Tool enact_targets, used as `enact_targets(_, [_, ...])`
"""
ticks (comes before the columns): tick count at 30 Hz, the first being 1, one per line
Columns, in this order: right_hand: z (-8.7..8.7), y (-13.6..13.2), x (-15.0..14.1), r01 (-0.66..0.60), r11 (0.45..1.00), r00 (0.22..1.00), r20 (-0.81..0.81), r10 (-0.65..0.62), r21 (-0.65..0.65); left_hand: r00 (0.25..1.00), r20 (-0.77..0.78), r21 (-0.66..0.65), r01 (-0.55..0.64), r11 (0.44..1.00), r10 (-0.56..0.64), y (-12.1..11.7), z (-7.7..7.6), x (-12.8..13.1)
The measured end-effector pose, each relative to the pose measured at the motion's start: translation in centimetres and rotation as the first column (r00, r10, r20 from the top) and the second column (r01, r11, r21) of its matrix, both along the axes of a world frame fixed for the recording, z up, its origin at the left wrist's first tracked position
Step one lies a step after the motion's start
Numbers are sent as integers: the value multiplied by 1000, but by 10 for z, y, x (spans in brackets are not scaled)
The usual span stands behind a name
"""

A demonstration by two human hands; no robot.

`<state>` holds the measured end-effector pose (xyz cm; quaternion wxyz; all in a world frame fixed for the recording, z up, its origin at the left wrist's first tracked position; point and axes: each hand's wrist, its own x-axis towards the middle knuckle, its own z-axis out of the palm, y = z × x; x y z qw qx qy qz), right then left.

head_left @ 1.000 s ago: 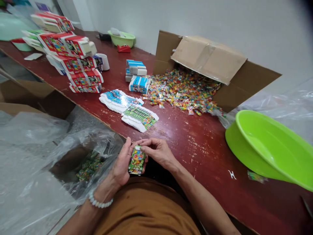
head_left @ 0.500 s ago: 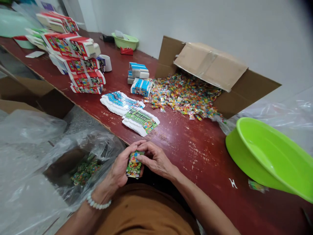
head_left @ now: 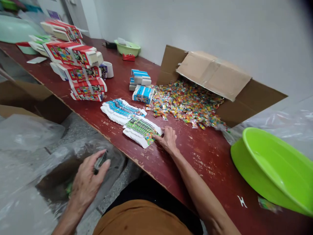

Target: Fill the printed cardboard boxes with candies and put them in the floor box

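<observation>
My left hand (head_left: 89, 174) is over a plastic-lined carton (head_left: 51, 173) beside the table. Its thumb and fingers are curled round a small printed box (head_left: 99, 161), seen mostly edge-on and partly hidden by the hand. On the table, my right hand (head_left: 168, 138) grips the near end of a fanned row of flat green boxes (head_left: 139, 129), thumb on the printed face and fingers at the white edge. Touching that row is another fanned row of blue boxes (head_left: 121, 109).
Wrapped candies (head_left: 181, 101) spill from a tipped cardboard box (head_left: 212, 73) against the wall. A bright green basin (head_left: 264, 176) stands at the right. Banded bundles of red boxes (head_left: 73, 54) are stacked at the left, with blue bundles (head_left: 143, 94) nearer the middle.
My hands have parted. The left carried the small green box left and over the lined carton, while the right moved up onto the green row.
</observation>
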<state>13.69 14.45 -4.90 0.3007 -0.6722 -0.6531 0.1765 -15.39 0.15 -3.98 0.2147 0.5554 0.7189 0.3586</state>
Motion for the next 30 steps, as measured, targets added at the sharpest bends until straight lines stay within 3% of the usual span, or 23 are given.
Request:
enact_targets(2, [-2,-3,-1,59,998,963,-265,-52,18,998,41,92,40,995,-43,9,6,28])
enact_targets(4, [4,-7,3,66,998,871,-488,-59,-2,994,78,172,68,983,-82,17,18,47])
enact_targets(6, [16,-17,8,12,1000,812,-584,-25,-26,979,169,209,78,975,-115,25,31,58])
enact_targets(8, [32,-32,11,-118,992,749,-659,66,-35,893,408,130,150,980,-191,30,44,64])
enact_targets(9, [41,-41,11,-212,977,691,-712,126,-33,786,572,57,248,967,-236,30,49,67])
enact_targets(10, [50,-51,9,-305,952,625,-760,180,-25,629,732,-7,392,920,-263,30,52,71])
enact_targets(12, [65,-68,4,-468,884,510,-819,263,-8,262,938,-14,684,729,-228,24,54,81])
enact_targets(13, [70,-75,0,-524,852,478,-831,286,-9,119,975,27,775,631,-189,20,53,87])
enact_targets(14, [75,-81,-4,-566,825,454,-839,301,-11,21,987,72,825,560,-157,16,51,92])
enact_targets(16, [79,-89,-9,-605,796,419,-855,308,-10,-74,987,140,840,525,-145,7,46,102])
enact_targets(20, [81,-100,-13,-617,786,388,-881,270,-31,-49,976,162,817,553,-214,-2,42,106])
enact_targets(23, [83,-108,-12,-650,758,355,-905,236,-57,-6,968,142,836,531,-250,-3,46,104])
enact_targets(26, [83,-115,-10,-654,755,330,-916,229,-47,24,953,151,826,543,-302,-6,54,106])
enact_targets(30, [83,-121,-4,-621,784,368,-884,288,-3,63,942,149,800,582,-328,-12,64,111])
